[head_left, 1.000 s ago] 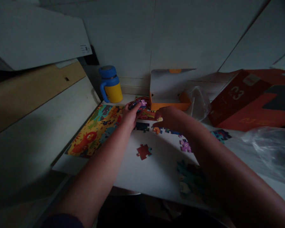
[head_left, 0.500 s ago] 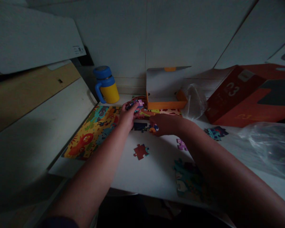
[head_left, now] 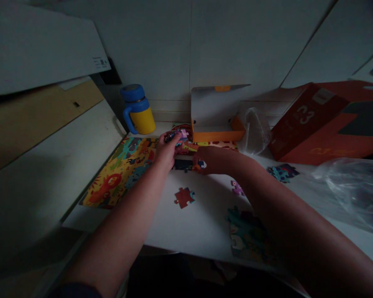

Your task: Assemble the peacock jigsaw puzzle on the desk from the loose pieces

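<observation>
— Fingers, then: where do they sit over the white table [head_left: 205, 223]?
— Over its far half, by the assembled puzzle section [head_left: 118, 174]. The left hand [head_left: 167, 152] is at that section's right edge, fingers curled shut around a clutch of pieces [head_left: 178, 135] raised at the fingertips.
— And the right hand [head_left: 214, 160]?
— Its fingertips pinch an orange-and-blue piece [head_left: 200, 165] low at the table, just right of a dark loose piece [head_left: 182, 165]. A red piece [head_left: 184, 197] lies nearer, between the forearms, apart from both hands.
</observation>
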Demonstrator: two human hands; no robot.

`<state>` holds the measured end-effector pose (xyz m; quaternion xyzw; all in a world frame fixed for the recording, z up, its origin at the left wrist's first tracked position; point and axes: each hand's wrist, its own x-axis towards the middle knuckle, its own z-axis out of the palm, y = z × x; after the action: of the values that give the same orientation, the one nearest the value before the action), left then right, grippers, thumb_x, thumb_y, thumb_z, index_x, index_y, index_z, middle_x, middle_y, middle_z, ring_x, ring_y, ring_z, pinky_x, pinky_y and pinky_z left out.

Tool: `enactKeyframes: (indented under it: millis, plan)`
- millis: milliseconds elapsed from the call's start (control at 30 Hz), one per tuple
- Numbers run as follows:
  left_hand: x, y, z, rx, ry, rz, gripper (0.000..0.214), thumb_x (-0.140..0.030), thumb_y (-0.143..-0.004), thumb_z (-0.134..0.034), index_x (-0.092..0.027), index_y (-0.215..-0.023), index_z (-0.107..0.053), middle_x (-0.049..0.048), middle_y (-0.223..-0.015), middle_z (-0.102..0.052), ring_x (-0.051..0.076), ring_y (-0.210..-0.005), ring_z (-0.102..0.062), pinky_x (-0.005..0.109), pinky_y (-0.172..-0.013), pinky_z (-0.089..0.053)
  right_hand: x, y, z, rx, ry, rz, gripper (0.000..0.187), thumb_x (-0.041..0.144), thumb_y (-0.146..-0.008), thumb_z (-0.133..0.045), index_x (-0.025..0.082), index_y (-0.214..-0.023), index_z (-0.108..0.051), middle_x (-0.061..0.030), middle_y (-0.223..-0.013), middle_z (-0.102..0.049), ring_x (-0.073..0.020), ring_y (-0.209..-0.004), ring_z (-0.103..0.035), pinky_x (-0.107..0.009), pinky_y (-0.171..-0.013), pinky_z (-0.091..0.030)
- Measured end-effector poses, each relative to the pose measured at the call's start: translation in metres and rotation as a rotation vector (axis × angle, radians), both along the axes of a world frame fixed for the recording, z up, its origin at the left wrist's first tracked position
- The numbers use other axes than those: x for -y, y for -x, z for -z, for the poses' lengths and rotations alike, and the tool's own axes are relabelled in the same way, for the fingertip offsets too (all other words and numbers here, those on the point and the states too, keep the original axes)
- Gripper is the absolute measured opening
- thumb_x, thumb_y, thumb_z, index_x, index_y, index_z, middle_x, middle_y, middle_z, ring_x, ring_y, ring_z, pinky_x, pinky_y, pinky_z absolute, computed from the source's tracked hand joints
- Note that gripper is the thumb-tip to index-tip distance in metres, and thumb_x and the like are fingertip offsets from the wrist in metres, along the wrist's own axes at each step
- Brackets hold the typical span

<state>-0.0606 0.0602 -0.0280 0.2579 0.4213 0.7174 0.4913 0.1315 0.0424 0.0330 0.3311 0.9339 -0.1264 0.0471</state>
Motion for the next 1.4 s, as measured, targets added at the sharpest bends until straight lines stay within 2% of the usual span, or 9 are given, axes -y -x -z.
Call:
enactKeyframes:
  millis: [200, 300, 433, 667, 800, 900, 1033, 1233, 1400]
  plan:
    - [0.001, 0.0, -0.002, 0.022, -0.01, 0.007, 0.049, -0.026, -0.065, -0.099, -0.022, -0.1, -0.064, 0.0028, -0.104, -0.076, 0.016, -0.085, -0.075, 0.025, -0.068, -0.062, -0.007, -0.016, -0.014, -0.013, 0.03, 0.093, 0.041, 0.026, -0.082, -0.085, 0.024, -0.122, -0.074, -0.0067, -0.127, -0.076, -0.0257, -0.115, -0.07, -0.033, -0.097, -0.05]
    - [0.0, 0.001, -0.002, 0.029, -0.013, 0.026, 0.048, -0.025, -0.067, -0.098, -0.022, -0.1, -0.064, 0.0028, -0.103, -0.076, 0.016, -0.084, -0.075, 0.024, -0.067, -0.063, -0.015, -0.033, -0.019, -0.026, -0.041, 0.176, 0.042, 0.017, -0.084, -0.08, 0.021, -0.125, -0.07, -0.0078, -0.125, -0.076, -0.0249, -0.112, -0.071, -0.031, -0.093, -0.05]
    - [-0.001, 0.002, 0.0, 0.007, -0.012, 0.025, 0.047, -0.026, -0.068, -0.098, -0.023, -0.101, -0.065, 0.0022, -0.102, -0.076, 0.017, -0.086, -0.075, 0.025, -0.068, -0.064, -0.021, -0.046, -0.022, -0.036, -0.083, 0.191, 0.036, 0.01, -0.087, -0.071, 0.022, -0.121, -0.07, -0.0067, -0.117, -0.078, -0.0227, -0.105, -0.073, -0.029, -0.086, -0.05]
    - [-0.001, 0.001, 0.001, 0.004, -0.022, 0.014, 0.048, -0.026, -0.065, -0.098, -0.022, -0.097, -0.064, 0.0029, -0.105, -0.074, 0.017, -0.088, -0.073, 0.026, -0.071, -0.063, -0.007, -0.017, -0.013, 0.042, -0.003, 0.151, 0.048, 0.033, -0.077, -0.09, 0.022, -0.119, -0.07, -0.0077, -0.12, -0.077, -0.0263, -0.109, -0.072, -0.031, -0.087, -0.05]
    - [-0.002, 0.001, 0.001, -0.012, -0.024, 0.003, 0.05, -0.028, -0.062, -0.1, -0.022, -0.098, -0.065, 0.0021, -0.106, -0.073, 0.016, -0.085, -0.073, 0.025, -0.068, -0.063, -0.002, -0.005, 0.001, 0.038, -0.022, 0.06, 0.042, 0.037, -0.08, -0.087, 0.02, -0.114, -0.069, -0.0085, -0.115, -0.077, -0.0245, -0.099, -0.072, -0.03, -0.08, -0.048]
    - [-0.002, 0.002, 0.001, -0.017, -0.024, 0.004, 0.052, -0.029, -0.062, -0.1, -0.022, -0.099, -0.064, 0.0014, -0.108, -0.072, 0.015, -0.085, -0.073, 0.025, -0.068, -0.063, -0.002, -0.006, 0.006, 0.017, -0.039, 0.048, 0.037, 0.038, -0.081, -0.082, 0.02, -0.111, -0.069, -0.0097, -0.109, -0.078, -0.0246, -0.092, -0.072, -0.031, -0.073, -0.047]
    - [-0.003, 0.003, 0.0, -0.015, -0.03, -0.001, 0.051, -0.027, -0.063, -0.099, -0.022, -0.1, -0.063, 0.001, -0.108, -0.072, 0.015, -0.085, -0.073, 0.027, -0.067, -0.064, -0.002, -0.011, 0.003, 0.012, 0.005, 0.053, 0.046, 0.031, -0.075, -0.082, 0.018, -0.116, -0.066, -0.0109, -0.108, -0.078, -0.0235, -0.086, -0.072, -0.03, -0.067, -0.045]
    - [-0.002, 0.004, 0.0, -0.005, -0.038, 0.019, 0.05, -0.025, -0.064, -0.098, -0.022, -0.1, -0.063, 0.0014, -0.107, -0.072, 0.015, -0.086, -0.072, 0.026, -0.069, -0.064, -0.003, -0.022, -0.007, 0.051, -0.048, 0.159, 0.06, 0.036, -0.076, -0.084, 0.021, -0.13, -0.062, -0.0134, -0.117, -0.077, -0.0287, -0.096, -0.074, -0.033, -0.072, -0.049]
    - [-0.001, 0.003, 0.0, 0.001, -0.039, 0.036, 0.05, -0.024, -0.066, -0.097, -0.022, -0.101, -0.062, 0.0019, -0.106, -0.073, 0.016, -0.084, -0.073, 0.027, -0.068, -0.063, -0.007, -0.027, -0.008, 0.106, -0.048, 0.201, 0.055, 0.041, -0.075, -0.086, 0.022, -0.122, -0.065, -0.0122, -0.119, -0.077, -0.0304, -0.102, -0.073, -0.035, -0.078, -0.052]
